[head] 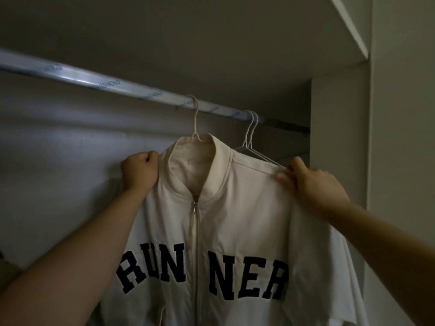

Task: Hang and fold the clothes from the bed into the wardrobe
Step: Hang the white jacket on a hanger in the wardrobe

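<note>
1. A cream zip-front fabric jacket w/ dark "RUNNER" lettering (247,208) is hanging inside the pale-panelled wardrobe (339,137), filling the view from centre to 6 o'clock.
2. The jacket's pale pink plastic hanger (195,118) is hooking over the silver metal rail (94,81) at 12 o'clock of the collar.
3. The left hand (140,171), at 9 o'clock of the collar, is gripping the jacket's shoulder edge, fingers curled tight.
4. The right hand (313,182), at 3 o'clock, is pinching the other shoulder btwn thumb & bent fingers.
5. Two white wire hangers (253,130) are hanging on the rail at 2 o'clock of the collar, just beside it.
</note>
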{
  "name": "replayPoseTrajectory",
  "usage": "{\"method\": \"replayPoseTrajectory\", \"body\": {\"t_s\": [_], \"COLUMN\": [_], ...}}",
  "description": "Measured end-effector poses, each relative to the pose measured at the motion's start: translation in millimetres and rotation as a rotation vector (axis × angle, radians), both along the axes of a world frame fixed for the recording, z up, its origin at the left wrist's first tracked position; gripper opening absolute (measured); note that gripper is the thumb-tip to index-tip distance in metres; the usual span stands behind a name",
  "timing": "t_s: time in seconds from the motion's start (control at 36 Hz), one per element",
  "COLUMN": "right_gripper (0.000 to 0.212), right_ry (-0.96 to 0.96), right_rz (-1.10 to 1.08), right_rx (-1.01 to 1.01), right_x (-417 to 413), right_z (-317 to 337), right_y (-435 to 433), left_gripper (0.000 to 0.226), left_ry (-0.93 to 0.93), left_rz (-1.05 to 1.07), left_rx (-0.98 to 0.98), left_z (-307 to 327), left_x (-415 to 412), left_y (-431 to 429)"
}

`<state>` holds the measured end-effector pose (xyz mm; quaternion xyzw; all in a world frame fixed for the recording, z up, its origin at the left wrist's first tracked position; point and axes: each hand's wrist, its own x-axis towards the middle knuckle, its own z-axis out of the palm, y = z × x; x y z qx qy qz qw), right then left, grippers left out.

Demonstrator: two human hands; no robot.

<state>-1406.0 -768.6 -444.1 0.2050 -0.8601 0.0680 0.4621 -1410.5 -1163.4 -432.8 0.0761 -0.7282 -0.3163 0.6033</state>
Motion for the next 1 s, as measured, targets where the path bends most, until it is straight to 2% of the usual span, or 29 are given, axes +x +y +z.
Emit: {"method": "replayPoseTrajectory", "body": {"t_s": [0.11,0.19,0.31,0.39,0.44,0.5,0.56,0.64,0.78,0.89,0.94,1.0], "right_gripper": [0.066,0.068,0.061,0.048,0.043,0.042,0.041,0.045,0.065,0.079,0.079,0.068], "right_ry": [0.019,0.062,0.111,0.131,0.150,0.171,0.191,0.160,0.119,-0.063,-0.152,-0.231], "right_rz": [0.050,0.080,0.099,0.083,0.097,0.120,0.138,0.129,0.190,0.254,0.298,0.322], "right_rx": [0.109,0.168,0.128,0.105,0.100,0.110,0.124,0.132,0.133,0.026,-0.063,-0.130], "right_x": [8,11,11,11,13,18,22,27,38,42,40,40], "right_z": [-6,-9,-13,-15,-15,-15,-15,-14,-7,4,8,13], "right_y": [-2,-4,-7,-7,-7,-7,-5,-3,-3,-5,-2,3], "left_gripper": [0.046,0.044,0.019,0.033,0.045,0.052,0.053,0.048,0.031,0.047,0.047,0.040], "left_ry": [-0.054,0.002,0.278,0.309,0.158,-0.010,-0.089,-0.152,-0.154,-0.089,-0.100,-0.111], "left_rz": [-0.034,-0.072,0.027,-0.075,-0.224,-0.310,-0.344,-0.328,-0.412,-0.326,-0.298,-0.274], "left_rx": [0.038,0.012,-0.266,-0.513,-0.483,-0.342,-0.214,-0.158,-0.168,-0.150,-0.197,-0.272], "left_z": [3,9,8,3,-3,-10,-14,-8,11,32,40,44], "left_x": [-4,6,29,41,45,43,38,40,53,61,63,62], "left_y": [-4,11,48,81,104,124,136,142,153,160,160,160]}}
